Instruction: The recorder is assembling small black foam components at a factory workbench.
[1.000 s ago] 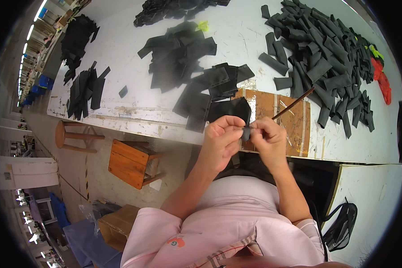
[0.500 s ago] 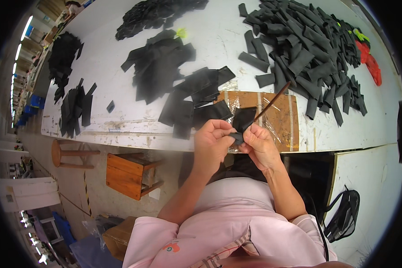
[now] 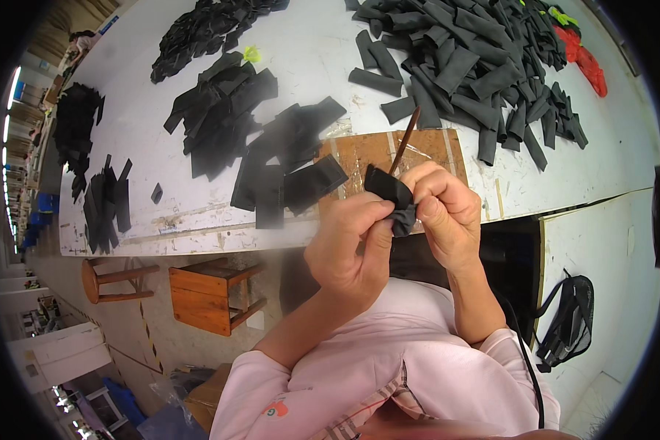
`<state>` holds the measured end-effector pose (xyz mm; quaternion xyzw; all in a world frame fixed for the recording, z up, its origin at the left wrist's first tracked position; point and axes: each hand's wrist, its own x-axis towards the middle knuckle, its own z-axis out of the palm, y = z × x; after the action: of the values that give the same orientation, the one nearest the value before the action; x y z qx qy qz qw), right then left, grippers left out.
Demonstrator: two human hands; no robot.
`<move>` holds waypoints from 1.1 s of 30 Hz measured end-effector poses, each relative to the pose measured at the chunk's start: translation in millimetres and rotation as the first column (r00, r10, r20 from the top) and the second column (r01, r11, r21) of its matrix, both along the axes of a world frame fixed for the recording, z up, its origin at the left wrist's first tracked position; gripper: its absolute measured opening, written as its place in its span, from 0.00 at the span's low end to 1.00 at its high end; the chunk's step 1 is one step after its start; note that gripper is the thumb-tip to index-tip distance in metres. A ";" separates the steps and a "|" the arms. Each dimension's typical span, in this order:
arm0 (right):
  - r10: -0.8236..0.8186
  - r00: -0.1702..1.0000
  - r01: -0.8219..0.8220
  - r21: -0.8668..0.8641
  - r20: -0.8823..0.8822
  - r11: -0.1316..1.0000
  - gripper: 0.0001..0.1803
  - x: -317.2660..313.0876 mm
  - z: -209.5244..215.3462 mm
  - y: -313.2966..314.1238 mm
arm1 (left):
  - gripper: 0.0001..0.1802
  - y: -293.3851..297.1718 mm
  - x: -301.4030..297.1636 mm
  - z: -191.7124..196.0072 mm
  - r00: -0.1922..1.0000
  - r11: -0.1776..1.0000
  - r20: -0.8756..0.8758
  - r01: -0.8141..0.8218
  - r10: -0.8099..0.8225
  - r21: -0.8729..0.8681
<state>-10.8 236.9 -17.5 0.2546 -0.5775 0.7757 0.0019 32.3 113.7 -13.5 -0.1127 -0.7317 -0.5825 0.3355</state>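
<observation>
In front of my body, above the table edge, my left hand [image 3: 348, 242] pinches a small black fabric piece [image 3: 390, 189] between thumb and fingers. Its lower part is bunched up. My right hand [image 3: 447, 213] grips the same piece from the other side, fingers curled and thumb pressed in. A thin brown stick [image 3: 405, 139] slants up from beside the right fingers; its lower end is hidden behind the fabric and hand. Beneath the hands lies a taped brown cardboard sheet [image 3: 367, 150], with flat black fabric pieces [image 3: 293, 139] overlapping its left side.
A big heap of dark rolled fabric tubes [image 3: 462, 66] covers the far right of the white table [image 3: 315, 73], beside a red plastic bag [image 3: 587, 62]. More black fabric piles [image 3: 227, 110] lie left. Wooden stools [image 3: 202, 299] stand below the table; a black bag [image 3: 568, 323] hangs at right.
Both hands have risen nearer with the fabric piece, and more of it shows bunched between the fingers. The stick stands steeper. The whole view has shifted, so the table's things appear further left.
</observation>
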 end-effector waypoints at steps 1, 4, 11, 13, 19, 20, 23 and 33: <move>0.005 1.000 -0.005 -0.002 -0.003 1.000 0.10 0.7 4.9 -0.7 | 0.10 0.9 -0.6 0.3 1.000 1.000 -0.003 -0.005 0.005 -0.002; -0.104 0.994 0.105 0.173 -0.016 0.979 0.09 5.5 11.0 -2.2 | 0.08 1.8 -2.1 7.5 0.995 0.999 0.096 -0.032 0.031 0.009; -0.116 0.970 0.077 0.182 0.212 0.980 0.10 4.9 10.6 2.8 | 0.10 -14.1 -12.2 12.0 0.660 0.456 0.262 0.137 -0.704 0.880; -0.055 0.966 0.020 0.136 0.253 0.990 0.10 3.4 13.6 6.1 | 0.15 -18.6 -12.9 20.0 0.476 0.134 0.034 0.177 -0.879 0.975; -0.059 0.998 0.058 0.128 0.005 0.990 0.10 -18.8 63.4 9.9 | 0.20 -15.8 -37.0 54.1 0.143 -0.319 -0.363 0.259 -0.921 0.912; -0.052 0.985 0.022 0.176 0.166 0.984 0.11 -30.0 67.7 10.9 | 0.19 -13.1 -47.5 53.2 0.212 -0.399 -0.443 0.221 -0.871 0.890; 0.021 0.902 -0.099 0.161 0.430 0.982 0.12 -61.7 36.2 13.3 | 0.14 -14.5 -72.2 27.6 0.318 -0.419 -0.421 0.078 -0.849 0.905; -0.024 0.955 -0.020 0.144 0.297 0.989 0.14 -49.7 32.8 8.6 | 0.09 -13.4 -65.1 24.8 0.412 -0.220 -0.262 0.147 -0.873 0.964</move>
<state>-60.5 245.5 15.3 0.1337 -0.6263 0.7611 -0.1030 -32.8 100.4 11.2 -0.0196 -0.0826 -0.9715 -0.2211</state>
